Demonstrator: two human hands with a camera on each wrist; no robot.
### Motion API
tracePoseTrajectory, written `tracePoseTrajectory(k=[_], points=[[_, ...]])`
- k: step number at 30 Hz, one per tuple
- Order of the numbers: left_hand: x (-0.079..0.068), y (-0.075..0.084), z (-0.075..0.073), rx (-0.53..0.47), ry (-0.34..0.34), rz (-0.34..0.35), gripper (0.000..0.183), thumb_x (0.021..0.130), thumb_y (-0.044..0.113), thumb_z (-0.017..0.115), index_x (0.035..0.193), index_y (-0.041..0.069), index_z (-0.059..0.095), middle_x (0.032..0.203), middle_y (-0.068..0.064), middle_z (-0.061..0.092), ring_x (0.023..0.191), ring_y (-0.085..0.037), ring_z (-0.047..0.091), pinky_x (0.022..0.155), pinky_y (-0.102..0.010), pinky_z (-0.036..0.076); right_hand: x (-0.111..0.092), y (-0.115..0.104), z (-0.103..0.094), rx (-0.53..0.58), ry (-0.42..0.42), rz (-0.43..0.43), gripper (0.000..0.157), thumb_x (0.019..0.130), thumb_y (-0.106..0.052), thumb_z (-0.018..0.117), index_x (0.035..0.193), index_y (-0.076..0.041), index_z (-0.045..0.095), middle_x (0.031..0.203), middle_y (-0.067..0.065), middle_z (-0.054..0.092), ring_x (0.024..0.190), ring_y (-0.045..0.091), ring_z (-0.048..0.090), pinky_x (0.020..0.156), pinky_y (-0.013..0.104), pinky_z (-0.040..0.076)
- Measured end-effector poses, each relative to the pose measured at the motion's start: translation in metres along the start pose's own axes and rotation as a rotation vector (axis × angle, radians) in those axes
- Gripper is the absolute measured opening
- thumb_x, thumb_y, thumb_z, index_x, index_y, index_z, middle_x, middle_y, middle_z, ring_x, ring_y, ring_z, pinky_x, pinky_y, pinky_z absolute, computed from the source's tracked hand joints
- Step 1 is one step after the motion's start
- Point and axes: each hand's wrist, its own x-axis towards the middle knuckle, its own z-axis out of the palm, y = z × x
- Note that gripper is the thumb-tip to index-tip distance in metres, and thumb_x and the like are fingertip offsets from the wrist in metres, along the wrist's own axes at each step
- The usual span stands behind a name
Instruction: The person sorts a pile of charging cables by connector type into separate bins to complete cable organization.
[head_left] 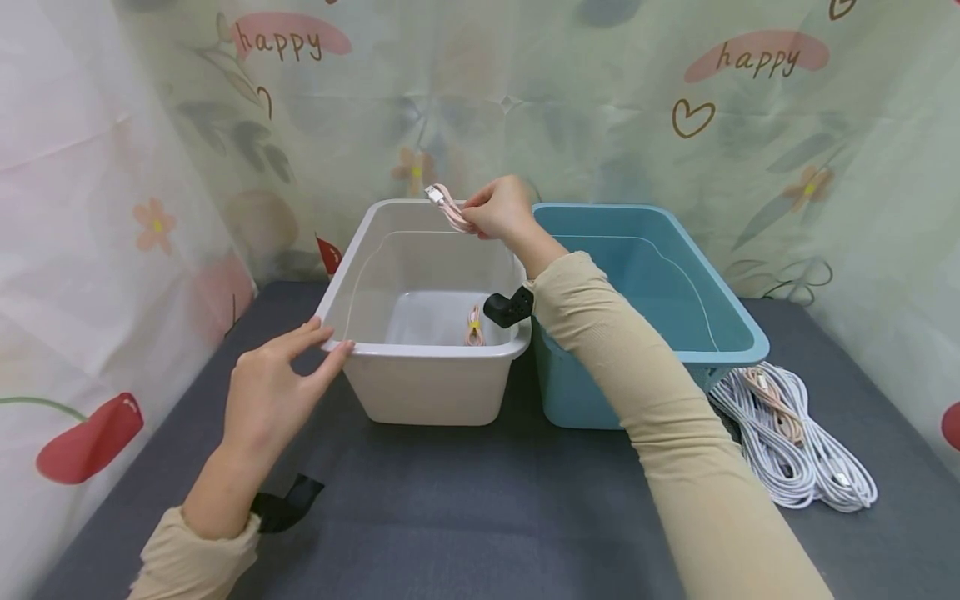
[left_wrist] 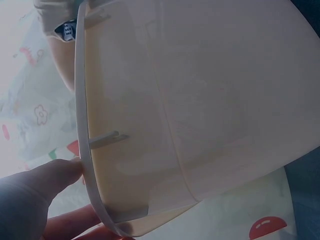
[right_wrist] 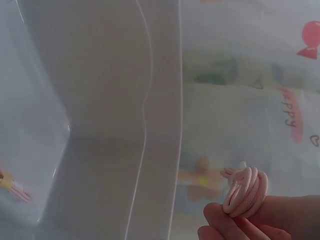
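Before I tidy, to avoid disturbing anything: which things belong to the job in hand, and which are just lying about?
Part of the job:
pink USB cable, in the right hand
white bin, held by the left hand
yellow-banded pink cable inside that bin
probably blue bin, cable pile

Apparently just background:
"happy"-print curtain
dark table cover

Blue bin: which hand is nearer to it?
The right hand, by the back left corner of the blue bin. The left hand, farther away, touches the front left corner of the white bin.
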Motion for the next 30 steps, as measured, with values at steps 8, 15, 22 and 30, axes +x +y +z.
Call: tracePoseTrajectory(k=[8,15,22,30], points=[[0.000,0.000,0.000,-0.002,0.001,0.005,0.034,0.083,0.026,0.070,0.109,0.004,0.070,0.121,-0.017,0.062,0.108,-0.040,0.060,0.074,-0.051,0.052,0.008,0.003,0.008,0.004,0.014,0.024,0.021,0.085,-0.008,0.061,0.100,-0.001,0.072,0.092,0.011,0.067,0.051,0.004,0.052,0.067,0.025,0.057],[0.000,0.000,0.000,0.002,0.000,0.001,0.034,0.083,0.026,0.070,0.109,0.004,0.070,0.121,-0.017,0.062,0.108,-0.041,0.060,0.073,-0.050,0.052,0.015,0.008,0.015,-0.024,-0.002,0.076,0.019,0.082,-0.005,0.062,0.098,-0.001,0.072,0.064,0.001,0.057,0.045,0.005,0.051,0.049,0.016,0.050],[0.000,-0.001,0.001,-0.003,0.001,0.003,0.034,0.083,0.026,0.070,0.109,0.004,0.070,0.121,-0.016,0.062,0.108,-0.040,0.060,0.075,-0.051,0.052,0.017,0.014,0.021,-0.076,-0.016,0.099,0.020,0.081,-0.004,0.061,0.098,-0.002,0.072,0.067,0.002,0.058,0.046,0.007,0.052,0.055,0.019,0.053],[0.001,-0.001,0.001,0.008,0.008,0.006,0.034,0.082,0.024,0.071,0.107,0.002,0.070,0.120,-0.017,0.063,0.107,-0.040,0.061,0.075,-0.051,0.052,0.021,0.018,0.026,-0.091,-0.008,0.123,0.020,0.081,-0.003,0.061,0.097,0.000,0.072,0.071,0.006,0.061,0.044,0.009,0.054,0.054,0.022,0.055]])
